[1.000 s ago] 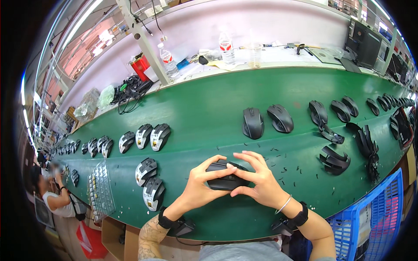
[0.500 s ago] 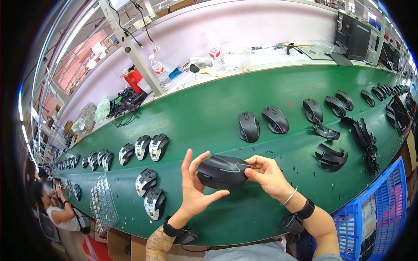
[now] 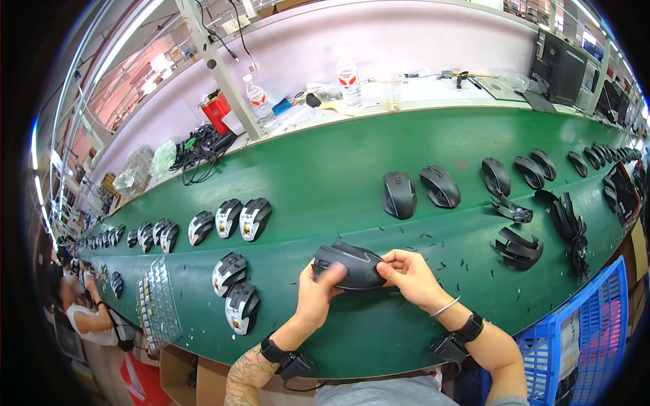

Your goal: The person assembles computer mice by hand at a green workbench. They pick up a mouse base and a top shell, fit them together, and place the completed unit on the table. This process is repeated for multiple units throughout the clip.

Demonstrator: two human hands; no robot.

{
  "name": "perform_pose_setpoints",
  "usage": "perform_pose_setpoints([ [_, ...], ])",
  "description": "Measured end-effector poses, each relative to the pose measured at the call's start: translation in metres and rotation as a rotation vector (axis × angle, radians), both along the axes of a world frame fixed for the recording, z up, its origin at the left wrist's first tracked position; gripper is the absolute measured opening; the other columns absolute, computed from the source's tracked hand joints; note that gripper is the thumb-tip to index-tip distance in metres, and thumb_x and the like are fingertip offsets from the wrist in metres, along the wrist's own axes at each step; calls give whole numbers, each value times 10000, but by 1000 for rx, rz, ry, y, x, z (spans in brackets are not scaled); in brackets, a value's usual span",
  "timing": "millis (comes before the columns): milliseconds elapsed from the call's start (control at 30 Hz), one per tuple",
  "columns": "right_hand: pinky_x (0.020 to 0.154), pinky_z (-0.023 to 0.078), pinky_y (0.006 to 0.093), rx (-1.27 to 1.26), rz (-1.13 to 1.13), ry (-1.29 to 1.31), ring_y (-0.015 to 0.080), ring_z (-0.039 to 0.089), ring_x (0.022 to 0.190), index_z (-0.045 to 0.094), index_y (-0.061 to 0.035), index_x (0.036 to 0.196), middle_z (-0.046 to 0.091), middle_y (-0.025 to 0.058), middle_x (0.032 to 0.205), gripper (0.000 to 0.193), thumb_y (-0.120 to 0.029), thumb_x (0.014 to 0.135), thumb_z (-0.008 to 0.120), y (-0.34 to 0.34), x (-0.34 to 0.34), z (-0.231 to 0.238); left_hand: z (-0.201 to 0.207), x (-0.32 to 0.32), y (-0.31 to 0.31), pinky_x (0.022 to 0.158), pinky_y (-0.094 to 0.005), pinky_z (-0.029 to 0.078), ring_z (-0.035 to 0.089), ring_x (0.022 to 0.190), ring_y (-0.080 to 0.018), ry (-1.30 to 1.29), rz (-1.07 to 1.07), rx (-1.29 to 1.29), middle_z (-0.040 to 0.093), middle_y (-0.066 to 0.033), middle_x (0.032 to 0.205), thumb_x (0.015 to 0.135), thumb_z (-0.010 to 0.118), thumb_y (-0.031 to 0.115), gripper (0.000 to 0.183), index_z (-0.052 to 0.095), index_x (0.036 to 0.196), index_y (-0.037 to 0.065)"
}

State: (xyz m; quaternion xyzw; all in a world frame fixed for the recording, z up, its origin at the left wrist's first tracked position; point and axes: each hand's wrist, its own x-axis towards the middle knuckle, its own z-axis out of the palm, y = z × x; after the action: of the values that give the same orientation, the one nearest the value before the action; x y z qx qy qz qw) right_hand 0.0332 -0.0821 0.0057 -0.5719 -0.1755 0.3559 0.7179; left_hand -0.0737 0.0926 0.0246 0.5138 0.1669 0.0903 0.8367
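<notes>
A black computer mouse [image 3: 357, 262] is held sideways in both hands above the green bench. My left hand [image 3: 314, 292] closes round its left end, with the thumb blurred over the near side. At the other end, my right hand [image 3: 414, 279] pinches the mouse between thumb and fingers. To the left of my hands lie two mice with white sides, one [image 3: 229, 274] behind the other [image 3: 241, 308]. Beyond my hands, two finished-looking black mice, one [image 3: 399, 195] left of the other [image 3: 440, 186], sit on the bench.
Loose curved black shell pieces [image 3: 518, 249] and a stack of black parts [image 3: 567, 220] lie to the right, among small black scraps. A blue plastic crate [image 3: 575, 338] stands at the near right. Clear trays [image 3: 159, 304] rest at left, near another person [image 3: 91, 314]. Bottles [image 3: 349, 84] stand behind.
My left hand has gone from spread fingers to a grip round the mouse's left end, its thumb moving over it. The mouse has shifted slightly; my right hand keeps its pinch.
</notes>
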Motion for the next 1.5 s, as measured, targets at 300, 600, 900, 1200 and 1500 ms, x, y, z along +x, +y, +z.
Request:
perform_pose_setpoints([
  [300, 756, 498, 286, 45, 72, 246, 132, 609, 836, 607, -2, 1036, 655, 70, 945, 328, -312, 941, 558, -12, 15, 11, 2, 3, 12, 716, -346, 526, 653, 853, -247, 165, -142, -13, 652, -124, 1020, 960, 279, 542, 635, 590, 1094, 6],
  [600, 862, 480, 360, 259, 96, 619, 189, 599, 905, 599, -21, 1063, 638, 100, 1021, 366, -353, 971, 477, -19, 26, -8, 3, 13, -24, 640, -256, 505, 654, 734, -178, 50, -307, 338, 655, -123, 861, 984, 428, 350, 458, 626, 995, -62],
  [900, 814, 476, 320, -164, -101, -126, 159, 589, 869, 591, 1, 1073, 650, 112, 938, 307, -262, 916, 593, -33, 47, -1, -8, 62, -23, 522, -264, 431, 562, 568, -155, 210, -155, 160, 582, -62, 654, 935, 487, 263, 303, 585, 807, 7],
  [1200, 994, 368, 504, -1332, -927, -1268, 295, 482, 1149, 598, -17, 1064, 564, 132, 1112, 280, -72, 789, 601, -120, 115, -22, -31, 143, 75, 445, -257, 350, 472, 482, -116, 305, -385, 500, 484, -2, 607, 948, 461, 273, 350, 561, 759, -4],
  [1500, 985, 365, 523, -1427, -723, -1159, 259, 619, 891, 623, -59, 1047, 644, 94, 904, 233, -70, 846, 506, -113, 123, -21, -16, 136, 49, 722, -482, 482, 626, 827, -406, 390, -2, 1763, 647, -218, 813, 892, 522, 256, 250, 592, 891, 16],
])
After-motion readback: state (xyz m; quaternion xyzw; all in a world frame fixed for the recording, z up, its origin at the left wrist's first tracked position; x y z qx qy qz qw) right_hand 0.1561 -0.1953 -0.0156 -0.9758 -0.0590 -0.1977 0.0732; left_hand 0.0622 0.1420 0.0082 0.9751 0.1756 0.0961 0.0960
